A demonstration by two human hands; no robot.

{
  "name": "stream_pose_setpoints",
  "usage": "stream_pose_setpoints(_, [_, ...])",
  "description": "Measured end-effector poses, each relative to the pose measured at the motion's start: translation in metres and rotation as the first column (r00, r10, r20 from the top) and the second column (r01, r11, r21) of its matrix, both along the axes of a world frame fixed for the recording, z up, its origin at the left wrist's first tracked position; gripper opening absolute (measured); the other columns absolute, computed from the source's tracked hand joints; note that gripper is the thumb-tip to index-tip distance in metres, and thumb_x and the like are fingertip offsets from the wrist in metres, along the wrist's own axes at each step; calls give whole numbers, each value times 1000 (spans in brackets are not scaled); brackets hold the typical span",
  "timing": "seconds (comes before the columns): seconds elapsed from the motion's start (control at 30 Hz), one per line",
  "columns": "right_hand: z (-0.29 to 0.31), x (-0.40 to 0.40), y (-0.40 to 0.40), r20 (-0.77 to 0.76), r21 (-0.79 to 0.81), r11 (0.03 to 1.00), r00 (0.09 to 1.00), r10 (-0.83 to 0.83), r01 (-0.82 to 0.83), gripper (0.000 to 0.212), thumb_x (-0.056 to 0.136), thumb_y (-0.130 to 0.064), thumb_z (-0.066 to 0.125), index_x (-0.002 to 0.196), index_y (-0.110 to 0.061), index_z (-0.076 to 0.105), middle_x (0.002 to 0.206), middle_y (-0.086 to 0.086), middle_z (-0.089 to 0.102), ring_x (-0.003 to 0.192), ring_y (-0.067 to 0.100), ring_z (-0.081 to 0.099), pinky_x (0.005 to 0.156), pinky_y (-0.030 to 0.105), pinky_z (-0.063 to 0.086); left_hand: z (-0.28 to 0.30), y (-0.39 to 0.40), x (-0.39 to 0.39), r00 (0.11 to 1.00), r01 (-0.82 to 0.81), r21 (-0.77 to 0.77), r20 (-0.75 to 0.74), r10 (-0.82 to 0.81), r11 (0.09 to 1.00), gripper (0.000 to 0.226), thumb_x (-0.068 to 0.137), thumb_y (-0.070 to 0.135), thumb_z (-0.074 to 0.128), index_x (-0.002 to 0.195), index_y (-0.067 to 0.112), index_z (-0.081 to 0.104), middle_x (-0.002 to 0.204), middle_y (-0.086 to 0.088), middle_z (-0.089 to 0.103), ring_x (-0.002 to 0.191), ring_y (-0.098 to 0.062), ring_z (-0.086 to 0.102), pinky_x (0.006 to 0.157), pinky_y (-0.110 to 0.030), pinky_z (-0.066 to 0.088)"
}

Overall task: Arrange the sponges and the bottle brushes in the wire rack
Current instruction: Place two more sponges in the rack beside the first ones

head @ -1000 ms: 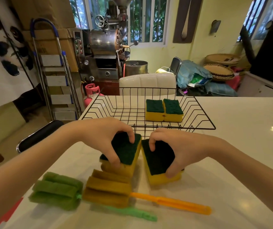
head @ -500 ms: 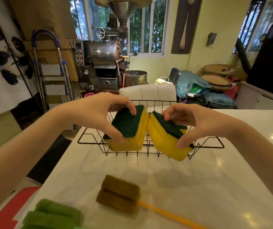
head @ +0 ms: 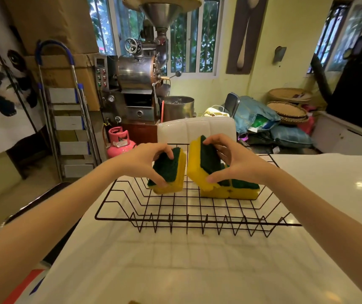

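Observation:
A black wire rack stands on the white table. My left hand grips a yellow sponge with a dark green scouring side, tilted, its lower edge near the rack floor at the middle. My right hand holds a second such sponge on edge, leaning over two sponges that lie side by side in the rack's far right part. Only a sliver of a bottle brush shows at the bottom edge; the other brush is out of view.
The white table stretches toward me in front of the rack. A white chair back stands just behind the rack. Beyond are a metal roasting machine, a pink gas cylinder and a stepladder.
Both hands lifted a sponge each off the table and carried them forward over the rack's front edge into the rack. The view tilted up, so the brushes dropped out of sight.

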State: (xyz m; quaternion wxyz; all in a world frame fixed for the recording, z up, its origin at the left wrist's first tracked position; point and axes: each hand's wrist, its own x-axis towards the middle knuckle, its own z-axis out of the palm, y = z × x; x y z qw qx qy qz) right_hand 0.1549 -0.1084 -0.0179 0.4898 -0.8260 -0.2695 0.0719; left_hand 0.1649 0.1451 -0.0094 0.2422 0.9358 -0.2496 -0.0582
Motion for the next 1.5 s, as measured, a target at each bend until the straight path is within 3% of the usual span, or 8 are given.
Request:
stream_pose_setpoints(0.07, [-4, 10, 7, 14, -31, 999, 1000, -21, 22, 71, 63, -8, 80, 119, -29, 41, 130, -3, 40, 120, 11, 40, 78, 0, 43, -8, -2, 12, 1000, -8, 94, 11, 7, 996, 57, 60, 20, 81, 105, 28, 47, 120, 0, 47, 112, -21, 48, 94, -38, 49])
stream_pose_setpoints(0.17, [-7, 21, 19, 26, -69, 997, 999, -32, 34, 72, 64, -8, 80, 122, -22, 39, 124, -4, 40, 112, 9, 41, 72, -1, 44, -17, -2, 26, 1000, -16, 185, -3, 17, 983, 60, 62, 18, 80, 111, 26, 46, 116, 0, 46, 107, -20, 48, 85, -33, 49])
stream_pose_setpoints(0.27, [-11, 31, 29, 43, -124, 992, 998, -34, 39, 72, 64, -11, 81, 121, -22, 39, 125, -2, 40, 113, 12, 41, 80, 11, 46, -24, -1, 34, 1000, -15, 266, -14, 19, 964, 61, 64, 16, 78, 115, 22, 45, 119, -2, 47, 102, -15, 43, 79, -27, 42])
stream_pose_setpoints(0.43, [-16, 39, 41, 68, -246, 969, 998, -14, 31, 72, 62, -14, 82, 119, -22, 40, 130, 4, 42, 117, 18, 43, 92, 30, 48, -27, -2, 38, 999, -18, 309, -34, 30, 951, 61, 65, 17, 77, 118, 19, 45, 123, -5, 48, 106, -20, 45, 86, -30, 43])
stream_pose_setpoints(0.5, [-17, 41, 44, 84, -307, 951, 996, -8, 34, 72, 62, -16, 83, 120, -21, 40, 127, 3, 43, 114, 19, 44, 90, 30, 49, -27, -5, 38, 999, -23, 332, -28, 35, 943, 63, 66, 18, 77, 120, 18, 44, 123, -6, 48, 105, -19, 45, 84, -29, 42])
stream_pose_setpoints(0.63, [-20, 44, 50, 111, -457, 889, 993, 25, 29, 74, 62, -21, 83, 122, -19, 39, 114, -3, 39, 102, 16, 44, 66, 15, 45, -27, -5, 38, 997, -43, 376, -42, 63, 926, 65, 69, 23, 75, 124, 16, 41, 124, -7, 47, 101, -17, 44, 81, -26, 41])
stream_pose_setpoints(0.87, [-22, 55, 66, 141, -651, 759, 983, 121, -1, 73, 64, -25, 81, 124, -18, 40, 123, 7, 45, 102, 19, 44, 77, 26, 44, -26, -1, 37, 995, -40, 343, -75, 70, 938, 63, 70, 23, 74, 124, 16, 41, 125, -7, 47, 99, -13, 41, 80, -25, 39])
stream_pose_setpoints(1.5, [-27, 49, 73, 40, -644, 763, 992, 117, -63, 70, 69, -19, 78, 126, -16, 38, 125, 9, 47, 99, 16, 43, 75, 25, 41, -24, -7, 37, 988, 7, 442, -140, 62, 897, 61, 73, 24, 71, 125, 18, 39, 125, -8, 46, 98, -15, 41, 80, -28, 40])
